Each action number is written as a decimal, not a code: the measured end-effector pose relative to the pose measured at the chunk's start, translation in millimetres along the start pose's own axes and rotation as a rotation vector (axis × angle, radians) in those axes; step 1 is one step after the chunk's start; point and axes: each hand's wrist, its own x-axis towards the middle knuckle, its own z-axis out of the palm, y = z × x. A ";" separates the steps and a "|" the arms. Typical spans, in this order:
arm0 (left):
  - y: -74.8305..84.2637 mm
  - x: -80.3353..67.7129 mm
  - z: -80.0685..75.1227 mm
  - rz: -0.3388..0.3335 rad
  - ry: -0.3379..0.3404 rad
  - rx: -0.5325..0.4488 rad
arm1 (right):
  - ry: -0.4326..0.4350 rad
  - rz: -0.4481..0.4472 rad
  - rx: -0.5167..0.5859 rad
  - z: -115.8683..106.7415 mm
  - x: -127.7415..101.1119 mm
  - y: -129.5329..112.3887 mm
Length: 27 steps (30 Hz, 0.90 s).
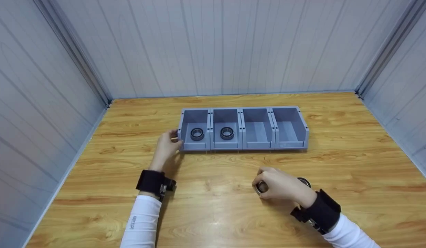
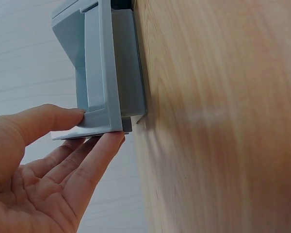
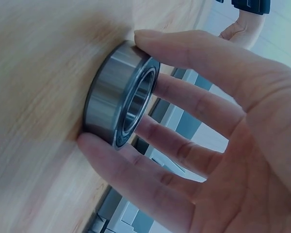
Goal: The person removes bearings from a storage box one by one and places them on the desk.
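My left hand pinches the near corner of the leftmost grey storage bin. In the left wrist view the thumb lies on the bin's front and the fingers are against its outer side. My right hand grips a ball bearing by its outer rim, thumb on one side and a finger on the opposite side. This bearing is low over the wooden table, in front of the bins. A second bearing lies partly hidden behind the right hand.
Several grey bins stand joined in a row. The leftmost holds one bearing, and the bin beside it holds another bearing. Pale panel walls enclose the wooden table at the back and sides.
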 end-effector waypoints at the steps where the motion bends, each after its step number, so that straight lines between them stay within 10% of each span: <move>1: 0.0 0.1 -0.3 0.001 0.000 0.000 | -0.002 0.001 0.001 -0.2 -0.1 -0.2; 27: -0.6 0.2 0.9 0.024 0.024 0.031 | 0.005 -0.061 -0.011 -11.4 -0.3 0.8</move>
